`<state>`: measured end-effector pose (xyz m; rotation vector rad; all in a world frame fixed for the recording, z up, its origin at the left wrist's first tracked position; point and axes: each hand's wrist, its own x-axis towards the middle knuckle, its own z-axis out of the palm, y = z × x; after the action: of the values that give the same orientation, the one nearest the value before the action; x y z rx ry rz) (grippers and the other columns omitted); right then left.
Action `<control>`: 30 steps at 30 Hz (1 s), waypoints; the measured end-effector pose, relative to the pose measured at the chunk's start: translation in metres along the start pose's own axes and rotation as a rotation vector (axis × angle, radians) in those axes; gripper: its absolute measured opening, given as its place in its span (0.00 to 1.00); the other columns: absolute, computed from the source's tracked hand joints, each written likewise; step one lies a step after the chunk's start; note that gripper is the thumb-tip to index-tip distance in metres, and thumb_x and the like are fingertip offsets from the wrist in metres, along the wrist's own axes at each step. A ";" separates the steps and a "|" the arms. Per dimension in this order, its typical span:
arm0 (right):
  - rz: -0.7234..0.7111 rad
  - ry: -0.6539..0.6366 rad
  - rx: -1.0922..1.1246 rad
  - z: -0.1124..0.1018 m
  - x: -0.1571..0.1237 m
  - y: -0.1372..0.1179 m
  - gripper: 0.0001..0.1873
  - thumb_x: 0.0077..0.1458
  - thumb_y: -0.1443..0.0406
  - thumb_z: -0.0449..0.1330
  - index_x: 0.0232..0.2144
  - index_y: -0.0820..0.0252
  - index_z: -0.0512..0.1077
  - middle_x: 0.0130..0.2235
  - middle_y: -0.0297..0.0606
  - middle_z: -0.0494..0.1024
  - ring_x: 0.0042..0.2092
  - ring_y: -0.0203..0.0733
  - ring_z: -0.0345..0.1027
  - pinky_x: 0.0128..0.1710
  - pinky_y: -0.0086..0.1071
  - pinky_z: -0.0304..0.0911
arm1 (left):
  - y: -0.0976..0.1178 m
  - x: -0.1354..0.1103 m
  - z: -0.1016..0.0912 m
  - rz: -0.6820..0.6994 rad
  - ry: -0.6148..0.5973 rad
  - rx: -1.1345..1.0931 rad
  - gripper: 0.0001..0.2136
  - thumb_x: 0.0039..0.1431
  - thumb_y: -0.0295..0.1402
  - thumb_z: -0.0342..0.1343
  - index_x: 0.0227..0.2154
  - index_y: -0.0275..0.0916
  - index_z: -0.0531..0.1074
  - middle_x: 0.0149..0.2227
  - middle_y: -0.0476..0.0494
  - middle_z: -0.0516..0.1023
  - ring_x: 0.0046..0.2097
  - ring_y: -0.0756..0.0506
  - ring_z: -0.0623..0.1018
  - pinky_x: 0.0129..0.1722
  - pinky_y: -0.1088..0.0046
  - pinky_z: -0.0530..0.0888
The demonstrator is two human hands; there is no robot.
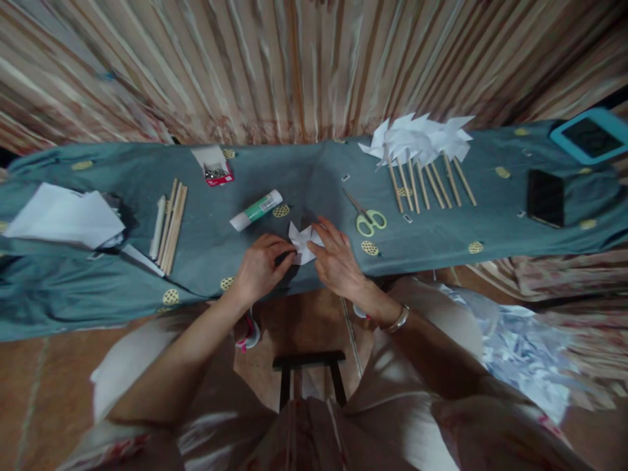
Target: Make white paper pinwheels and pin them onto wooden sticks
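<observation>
A small white folded paper pinwheel lies near the front edge of a table covered in teal cloth. My left hand has its fingers curled and pinches the paper's left side. My right hand presses its fingers down on the paper's right side. A glue stick lies just behind my left hand. Green-handled scissors lie to the right of my right hand.
Several finished paper pinwheels on wooden sticks lie at the back right. Loose sticks and white paper sheets lie at the left. A red box of pins, a dark phone, a teal tablet are on the table. Paper scraps lie on the floor.
</observation>
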<state>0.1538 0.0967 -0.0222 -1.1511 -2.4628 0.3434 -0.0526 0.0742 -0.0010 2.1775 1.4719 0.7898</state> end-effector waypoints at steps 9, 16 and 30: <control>0.058 0.071 0.074 -0.001 -0.003 0.001 0.22 0.56 0.72 0.51 0.51 0.61 0.74 0.61 0.51 0.68 0.67 0.53 0.54 0.60 0.54 0.59 | 0.002 0.007 0.003 -0.071 -0.034 0.039 0.08 0.59 0.37 0.59 0.35 0.39 0.80 0.36 0.41 0.80 0.39 0.43 0.78 0.43 0.65 0.74; 0.100 0.140 0.142 -0.008 0.003 0.004 0.25 0.57 0.69 0.52 0.57 0.66 0.67 0.60 0.53 0.70 0.62 0.51 0.63 0.62 0.50 0.59 | 0.005 0.007 -0.001 -0.075 -0.036 0.073 0.06 0.58 0.32 0.58 0.35 0.39 0.80 0.35 0.42 0.80 0.39 0.43 0.78 0.42 0.65 0.74; 0.149 0.113 0.294 -0.009 0.008 0.013 0.05 0.54 0.67 0.60 0.32 0.57 0.76 0.62 0.46 0.68 0.66 0.51 0.57 0.63 0.52 0.57 | 0.017 -0.001 0.010 0.059 -0.052 0.104 0.08 0.62 0.30 0.55 0.38 0.37 0.79 0.38 0.40 0.81 0.41 0.43 0.79 0.43 0.66 0.75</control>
<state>0.1620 0.1118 -0.0176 -1.1929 -2.1471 0.6416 -0.0343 0.0673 0.0017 2.3104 1.4591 0.6840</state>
